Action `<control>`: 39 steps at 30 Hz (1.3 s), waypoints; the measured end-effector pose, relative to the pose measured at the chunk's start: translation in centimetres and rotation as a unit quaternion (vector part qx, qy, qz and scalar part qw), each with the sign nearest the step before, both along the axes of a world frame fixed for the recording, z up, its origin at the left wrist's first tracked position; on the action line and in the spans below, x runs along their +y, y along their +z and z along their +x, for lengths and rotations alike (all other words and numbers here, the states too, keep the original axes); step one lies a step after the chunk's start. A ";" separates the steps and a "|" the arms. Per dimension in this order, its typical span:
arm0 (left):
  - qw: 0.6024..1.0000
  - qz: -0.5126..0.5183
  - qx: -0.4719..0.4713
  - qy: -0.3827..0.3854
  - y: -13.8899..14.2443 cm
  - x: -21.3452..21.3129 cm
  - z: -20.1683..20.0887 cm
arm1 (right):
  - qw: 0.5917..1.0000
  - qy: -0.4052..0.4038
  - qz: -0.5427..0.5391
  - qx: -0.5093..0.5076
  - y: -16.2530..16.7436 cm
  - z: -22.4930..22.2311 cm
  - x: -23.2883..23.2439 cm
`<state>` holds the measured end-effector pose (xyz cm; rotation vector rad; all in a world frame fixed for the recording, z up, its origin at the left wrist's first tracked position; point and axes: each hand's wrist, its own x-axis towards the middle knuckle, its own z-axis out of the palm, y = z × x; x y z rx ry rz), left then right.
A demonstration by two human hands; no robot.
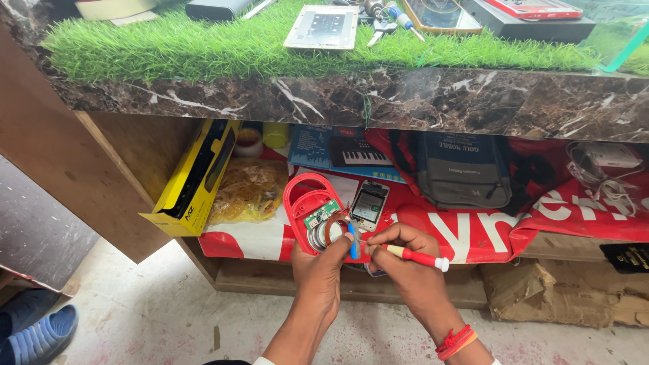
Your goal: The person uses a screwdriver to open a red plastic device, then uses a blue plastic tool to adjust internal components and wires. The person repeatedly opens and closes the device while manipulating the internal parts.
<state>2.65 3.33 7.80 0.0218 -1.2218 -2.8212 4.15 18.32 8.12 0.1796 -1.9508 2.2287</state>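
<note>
The left hand (pixel 323 267) grips the lower edge of an opened red plastic shell (pixel 307 206), its fingers closed around the rim so that the hollow side faces up; inside the shell sit a small green circuit board (pixel 322 214) and a round silvery part (pixel 322 233) just below it. The right hand (pixel 405 260) is closed on a red-handled screwdriver (pixel 414 256) with a white end cap, held nearly level, its tip pointing left toward the round part at the shell's lower edge. A blue-handled tool (pixel 352 240) stands between the two hands, close against the thumbs; which hand pinches it I cannot tell. Both hands hover in front of a low shelf under a dark marble worktop (pixel 351 101) topped with green artificial grass (pixel 203 44). Just behind the shell, on a red printed sheet (pixel 473 233) that drapes over the shelf edge, lies an opened phone (pixel 369 203) with its inner parts showing. To the left a yellow and black box (pixel 196 179) leans on the shelf's wooden side, and beside it a clear bag of rubber bands (pixel 250 189) rests. Farther back are a box picturing a keyboard (pixel 351 152), a grey pouch (pixel 463 172) and white cables (pixel 602 176) at the right. On the grass lie a metal plate (pixel 323 27) and some screwdrivers (pixel 392 17). A blue sandal (pixel 40 331) shows on the floor at lower left.
</note>
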 end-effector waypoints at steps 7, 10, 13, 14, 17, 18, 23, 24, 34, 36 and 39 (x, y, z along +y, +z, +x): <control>1.000 0.000 0.000 -0.005 0.3 0.0 0.1 | 1.000 -0.015 -0.008 -0.006 0.3 0.0 -0.2; 1.000 -0.004 -0.006 0.002 0.5 0.0 0.1 | 1.000 -0.002 -0.005 -0.004 0.3 0.0 -0.1; 1.000 -0.004 -0.013 0.000 0.6 0.1 0.1 | 1.000 0.009 -0.005 0.005 0.2 0.1 -0.1; 1.000 -0.003 -0.011 0.000 0.6 0.1 0.2 | 1.000 0.007 -0.001 0.006 0.2 0.1 -0.1; 1.000 0.001 -0.007 -0.003 0.6 0.1 0.2 | 1.000 -0.013 -0.003 -0.009 0.2 0.1 -0.3; 1.000 0.002 -0.006 -0.004 0.5 0.1 0.2 | 1.000 -0.022 -0.006 -0.017 0.2 0.1 -0.3; 1.000 -0.003 -0.008 -0.001 0.3 0.2 0.1 | 1.000 0.000 -0.007 0.000 0.3 0.0 -0.2; 1.000 -0.001 -0.010 -0.002 0.3 0.1 0.1 | 1.000 0.008 -0.003 0.009 0.2 0.0 -0.2; 1.000 0.000 -0.007 0.002 0.1 0.1 0.0 | 1.000 -0.011 -0.001 -0.019 0.2 -0.1 -0.1; 1.000 0.001 -0.005 0.002 0.2 0.1 0.0 | 1.000 0.003 -0.004 -0.005 0.1 -0.1 -0.2; 1.000 -0.005 -0.016 0.005 0.2 0.1 0.1 | 1.000 0.008 -0.001 0.004 0.0 0.0 -0.2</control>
